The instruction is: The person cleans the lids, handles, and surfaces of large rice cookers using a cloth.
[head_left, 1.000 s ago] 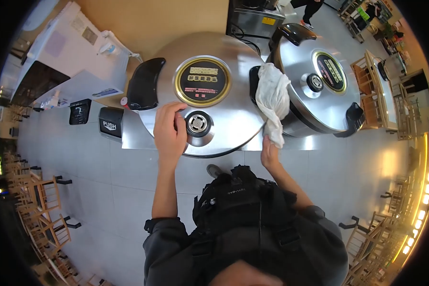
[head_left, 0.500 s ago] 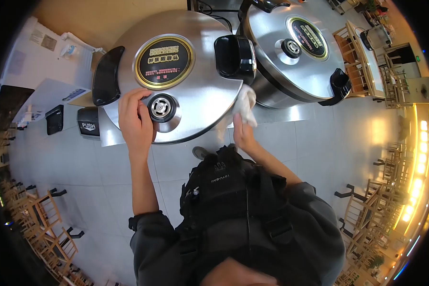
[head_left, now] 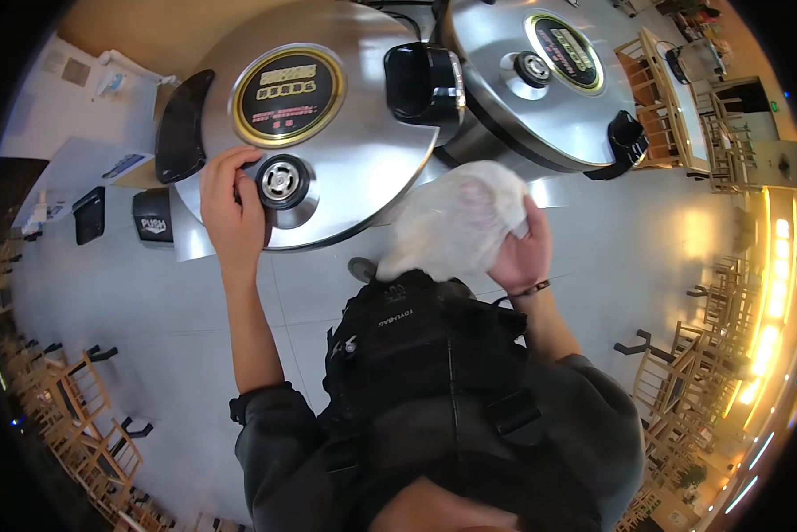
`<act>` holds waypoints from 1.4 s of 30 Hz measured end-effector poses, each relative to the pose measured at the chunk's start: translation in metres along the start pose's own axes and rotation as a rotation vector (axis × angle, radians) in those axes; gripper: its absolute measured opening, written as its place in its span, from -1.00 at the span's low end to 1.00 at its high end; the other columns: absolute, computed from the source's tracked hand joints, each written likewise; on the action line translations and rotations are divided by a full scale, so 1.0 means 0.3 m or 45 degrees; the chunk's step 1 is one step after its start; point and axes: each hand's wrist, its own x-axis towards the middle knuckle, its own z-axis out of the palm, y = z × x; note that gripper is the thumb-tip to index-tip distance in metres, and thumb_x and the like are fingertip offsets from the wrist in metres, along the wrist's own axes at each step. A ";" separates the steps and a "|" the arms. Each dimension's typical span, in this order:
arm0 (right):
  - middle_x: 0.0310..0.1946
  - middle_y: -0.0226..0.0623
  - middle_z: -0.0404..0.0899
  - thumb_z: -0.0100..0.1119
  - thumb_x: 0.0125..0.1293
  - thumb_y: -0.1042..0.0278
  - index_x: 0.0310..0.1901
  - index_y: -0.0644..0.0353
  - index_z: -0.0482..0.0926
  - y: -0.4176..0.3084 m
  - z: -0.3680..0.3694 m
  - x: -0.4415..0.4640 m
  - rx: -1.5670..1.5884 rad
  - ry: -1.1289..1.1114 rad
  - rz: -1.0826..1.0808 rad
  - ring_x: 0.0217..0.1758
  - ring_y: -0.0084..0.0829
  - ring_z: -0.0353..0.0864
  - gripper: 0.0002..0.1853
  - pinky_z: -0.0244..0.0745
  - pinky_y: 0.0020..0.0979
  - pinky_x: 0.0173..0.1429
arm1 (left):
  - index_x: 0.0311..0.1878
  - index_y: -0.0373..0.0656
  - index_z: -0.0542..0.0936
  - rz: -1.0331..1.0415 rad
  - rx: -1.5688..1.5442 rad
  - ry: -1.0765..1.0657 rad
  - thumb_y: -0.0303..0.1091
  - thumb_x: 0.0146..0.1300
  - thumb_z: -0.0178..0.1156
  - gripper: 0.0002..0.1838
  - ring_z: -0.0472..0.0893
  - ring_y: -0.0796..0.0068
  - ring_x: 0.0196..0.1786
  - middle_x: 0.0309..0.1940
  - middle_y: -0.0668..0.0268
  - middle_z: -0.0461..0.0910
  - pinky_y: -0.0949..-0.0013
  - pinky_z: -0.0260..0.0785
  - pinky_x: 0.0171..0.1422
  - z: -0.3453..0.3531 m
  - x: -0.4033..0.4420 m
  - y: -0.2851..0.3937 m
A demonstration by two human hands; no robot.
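Observation:
A big stainless steel cooker lid [head_left: 363, 155] lies in front of me, with a dark oval label [head_left: 289, 95] and a round black-rimmed knob [head_left: 282, 181]. My left hand [head_left: 232, 208] is curled against the left side of that knob, fingers bent and resting on the lid. To the right of the lid, my right hand [head_left: 524, 250] grips a white cloth [head_left: 452, 222] by its right side. The cloth hangs spread out and blurred, apart from the lid, partly above the black bag [head_left: 398, 355] on my front. Part of the right fingers is hidden behind the cloth.
A second steel cooker [head_left: 540, 115] stands close at the right. Black handles [head_left: 423, 84] stick out from the lids. A bin marked PUSH [head_left: 153, 215] is at the left. Wooden chairs [head_left: 79, 399] stand on both sides of the grey tiled floor [head_left: 195, 346].
My right hand has moved away from the lid's edge to the right and toward me, and the bunched cloth has opened out. My left hand stays at the knob. The view has shifted slightly.

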 end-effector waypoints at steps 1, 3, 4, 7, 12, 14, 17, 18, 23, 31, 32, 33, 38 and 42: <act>0.51 0.02 0.25 -0.27 0.59 -0.15 0.53 0.27 0.17 -0.023 0.018 0.008 -0.016 -0.007 -0.015 0.58 -0.03 0.23 -0.28 0.06 0.07 0.64 | -0.08 -0.25 0.64 -0.015 -0.011 0.017 -0.61 0.31 -0.03 -0.74 0.59 0.19 0.09 -0.02 0.17 0.65 0.25 0.39 0.24 0.003 0.000 -0.003; 0.51 0.03 0.25 -0.30 0.59 -0.17 0.53 0.27 0.19 -0.052 0.048 0.021 0.067 -0.197 0.031 0.57 -0.06 0.25 -0.27 0.08 0.08 0.63 | -0.09 -0.24 0.64 -0.051 -0.027 0.035 -0.62 0.29 0.00 -0.75 0.59 0.19 0.07 -0.03 0.17 0.65 0.25 0.39 0.22 0.004 0.000 0.001; 0.51 0.03 0.25 -0.30 0.59 -0.17 0.53 0.27 0.19 -0.055 0.054 0.029 0.063 -0.201 0.032 0.57 -0.06 0.25 -0.27 0.08 0.08 0.63 | -0.09 -0.24 0.64 -0.048 -0.028 0.041 -0.62 0.29 0.00 -0.75 0.59 0.19 0.07 -0.03 0.17 0.65 0.25 0.39 0.22 0.006 0.002 0.002; 0.49 0.02 0.30 -0.24 0.60 -0.11 0.50 0.28 0.25 -0.023 0.049 0.055 -0.076 -0.248 0.034 0.56 -0.05 0.26 -0.32 0.09 0.05 0.62 | -0.09 -0.25 0.63 -0.023 -0.038 0.062 -0.62 0.28 0.00 -0.75 0.59 0.18 0.07 -0.04 0.16 0.65 0.25 0.39 0.21 0.002 -0.001 -0.005; 0.34 0.13 0.43 0.15 0.42 0.41 0.34 0.35 0.43 0.025 -0.099 0.079 -2.678 -0.150 -0.603 0.44 0.11 0.40 -0.52 0.24 0.03 0.52 | -0.08 -0.25 0.63 -0.006 -0.020 0.058 -0.63 0.27 0.01 -0.75 0.58 0.14 0.06 -0.05 0.15 0.64 0.23 0.40 0.22 0.000 0.000 0.004; 0.29 0.16 0.46 0.19 0.27 0.56 0.26 0.38 0.47 0.036 -0.101 0.143 -2.825 -0.366 -0.707 0.41 0.19 0.41 -0.51 0.31 -0.03 0.51 | -0.08 -0.25 0.63 -0.007 -0.012 0.061 -0.64 0.27 0.01 -0.75 0.59 0.15 0.06 -0.04 0.16 0.65 0.23 0.40 0.22 -0.002 0.002 0.003; 0.23 0.19 0.50 0.28 0.17 0.54 0.21 0.36 0.51 0.043 -0.098 0.240 -2.945 -0.645 -0.850 0.37 0.25 0.44 -0.48 0.34 0.01 0.48 | -0.08 -0.25 0.63 -0.019 -0.022 0.050 -0.64 0.27 0.01 -0.75 0.59 0.14 0.05 -0.04 0.16 0.65 0.22 0.40 0.21 -0.003 0.000 0.004; 0.22 0.17 0.51 0.31 0.12 0.51 0.18 0.34 0.53 0.042 -0.087 0.267 -2.977 -0.647 -0.880 0.35 0.24 0.45 -0.48 0.36 0.01 0.47 | -0.09 -0.25 0.62 0.001 -0.024 0.056 -0.64 0.26 0.01 -0.75 0.59 0.14 0.05 -0.05 0.15 0.65 0.22 0.41 0.20 -0.002 0.001 0.002; 0.21 0.02 0.55 0.36 0.06 0.43 0.14 0.26 0.57 0.043 -0.012 0.402 -3.013 -0.716 -0.870 0.35 0.12 0.49 -0.47 0.41 -0.05 0.48 | -0.09 -0.26 0.62 -0.014 -0.030 0.052 -0.64 0.27 0.00 -0.76 0.59 0.13 0.04 -0.07 0.14 0.64 0.21 0.41 0.18 -0.005 0.005 0.006; 0.22 -0.01 0.53 0.29 0.23 0.34 0.16 0.23 0.54 0.108 0.038 0.479 -2.988 -0.723 -0.709 0.39 0.05 0.45 -0.55 0.38 -0.13 0.49 | -0.09 -0.28 0.61 -0.003 -0.020 0.060 -0.64 0.27 -0.02 -0.75 0.59 0.11 0.03 -0.07 0.12 0.62 0.21 0.41 0.19 -0.002 0.002 0.018; 0.22 -0.01 0.53 0.28 0.24 0.33 0.15 0.23 0.55 0.107 0.039 0.469 -2.975 -0.721 -0.698 0.38 0.05 0.46 -0.56 0.39 -0.13 0.48 | -0.09 -0.28 0.61 -0.015 -0.023 0.061 -0.64 0.26 -0.02 -0.75 0.59 0.11 0.03 -0.07 0.12 0.62 0.21 0.41 0.19 -0.004 0.004 0.016; 0.20 0.02 0.52 0.26 0.23 0.36 0.14 0.24 0.55 0.106 0.026 0.441 -2.987 -0.676 -0.798 0.33 0.09 0.48 -0.58 0.40 -0.08 0.44 | -0.10 -0.27 0.61 -0.034 -0.067 0.060 -0.64 0.27 -0.01 -0.75 0.59 0.10 0.03 -0.08 0.13 0.63 0.21 0.40 0.19 -0.005 0.004 0.020; 0.22 0.09 0.49 0.25 0.15 0.48 0.14 0.26 0.56 0.079 -0.049 0.355 -2.975 -0.593 -0.939 0.30 0.18 0.47 -0.54 0.39 0.00 0.41 | -0.11 -0.27 0.62 0.005 -0.072 0.099 -0.64 0.28 0.02 -0.78 0.59 0.11 0.03 -0.09 0.15 0.64 0.21 0.41 0.18 -0.013 0.007 0.014; 0.28 0.14 0.45 0.22 0.15 0.54 0.20 0.28 0.55 0.082 -0.079 0.284 -2.832 -0.412 -0.881 0.34 0.20 0.45 -0.50 0.31 -0.06 0.47 | -0.11 -0.25 0.62 -0.065 -0.114 0.100 -0.63 0.28 0.04 -0.79 0.60 0.14 0.02 -0.09 0.16 0.65 0.22 0.43 0.15 -0.010 0.003 0.019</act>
